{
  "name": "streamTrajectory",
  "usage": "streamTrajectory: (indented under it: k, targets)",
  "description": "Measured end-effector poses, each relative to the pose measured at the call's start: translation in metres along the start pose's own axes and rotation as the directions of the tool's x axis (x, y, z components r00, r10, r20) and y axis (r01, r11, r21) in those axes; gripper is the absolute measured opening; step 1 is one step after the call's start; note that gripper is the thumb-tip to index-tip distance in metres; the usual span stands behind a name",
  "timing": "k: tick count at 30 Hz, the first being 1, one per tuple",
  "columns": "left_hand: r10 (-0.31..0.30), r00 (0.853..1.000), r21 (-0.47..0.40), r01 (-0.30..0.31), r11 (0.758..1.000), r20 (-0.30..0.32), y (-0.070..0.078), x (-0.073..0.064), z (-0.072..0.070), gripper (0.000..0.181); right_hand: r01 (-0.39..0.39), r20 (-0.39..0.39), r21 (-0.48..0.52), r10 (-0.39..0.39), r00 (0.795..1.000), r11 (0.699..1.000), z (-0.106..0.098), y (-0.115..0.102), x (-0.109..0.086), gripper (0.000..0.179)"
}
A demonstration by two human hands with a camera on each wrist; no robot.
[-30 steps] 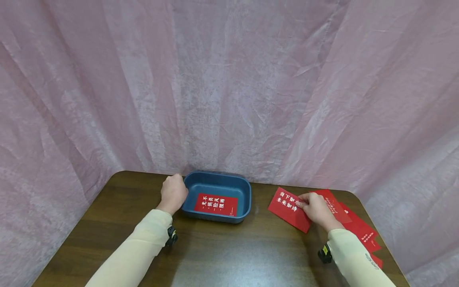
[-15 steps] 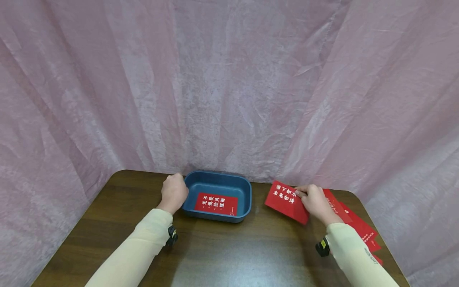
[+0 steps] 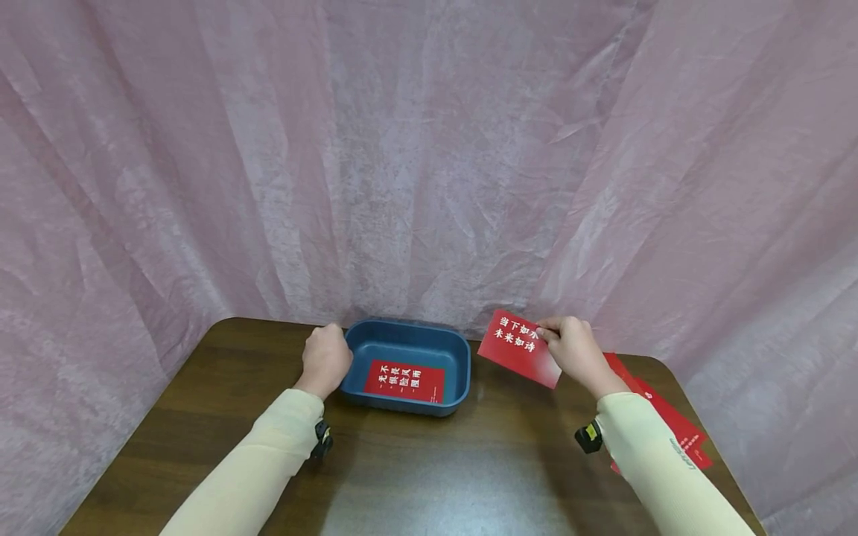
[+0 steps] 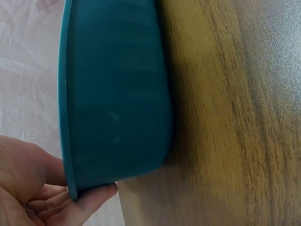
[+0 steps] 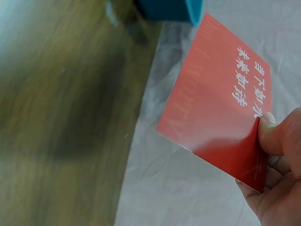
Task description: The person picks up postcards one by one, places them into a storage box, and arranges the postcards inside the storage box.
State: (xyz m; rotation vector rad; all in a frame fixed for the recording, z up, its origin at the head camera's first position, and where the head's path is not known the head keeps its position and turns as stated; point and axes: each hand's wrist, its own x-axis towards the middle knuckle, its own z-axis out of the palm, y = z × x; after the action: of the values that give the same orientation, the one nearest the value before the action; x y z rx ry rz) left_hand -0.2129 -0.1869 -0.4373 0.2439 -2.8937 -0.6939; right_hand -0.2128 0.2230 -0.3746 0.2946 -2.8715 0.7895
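Observation:
My left hand [image 3: 326, 361] grips the left end of a blue rectangular basin [image 3: 405, 408]; in the left wrist view its thumb and fingers [image 4: 96, 197] pinch the rim. Flat on the basin's floor lies a red card [image 3: 395, 383] with white Chinese characters. Off to the right, my right hand [image 3: 571, 350] pinches another red card [image 3: 516, 346] by its edge, thumb on top. This card is held in the air, tilted, just right of the basin and not touching it. The right wrist view shows its white lettering [image 5: 237, 77] clearly.
Several more red cards [image 3: 670, 417] lie overlapped at the table's right edge, partly hidden by my right forearm. The brown wooden table [image 3: 429, 469] meets a pink curtain [image 3: 402, 164] at its back edge.
My right hand has lifted the red card off the table and carried it left and up, closer to the basin. My left hand keeps its place on the rim.

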Motion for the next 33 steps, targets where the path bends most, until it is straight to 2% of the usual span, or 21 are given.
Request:
streamTrajectory:
  k: [7, 17, 26, 33]
  targets:
    - [-0.008, 1.000, 0.009, 0.008, 1.000, 0.012, 0.001, 0.001, -0.001, 0.015, 0.074, -0.076, -0.027, -0.076, 0.994, 0.997, 0.000, -0.029, 0.011, 0.024]
    - [-0.010, 1.000, 0.008, 0.010, 1.000, 0.011, 0.000, -0.003, -0.002, 0.013, 0.120, -0.136, 0.009, -0.118, 0.984, 0.993, 0.006, -0.073, 0.023, 0.021]
    - [-0.004, 1.000, 0.020, 0.005, 1.000, -0.009, 0.000, -0.003, -0.001, 0.013, 0.116, -0.086, 0.042, -0.112, 0.990, 0.992, 0.017, -0.101, 0.033, 0.023]
    - [-0.012, 1.000, 0.017, 0.012, 1.000, 0.011, 0.001, -0.005, -0.002, 0.012, 0.142, -0.054, 0.071, -0.138, 0.989, 0.987, 0.030, -0.117, 0.039, 0.023]
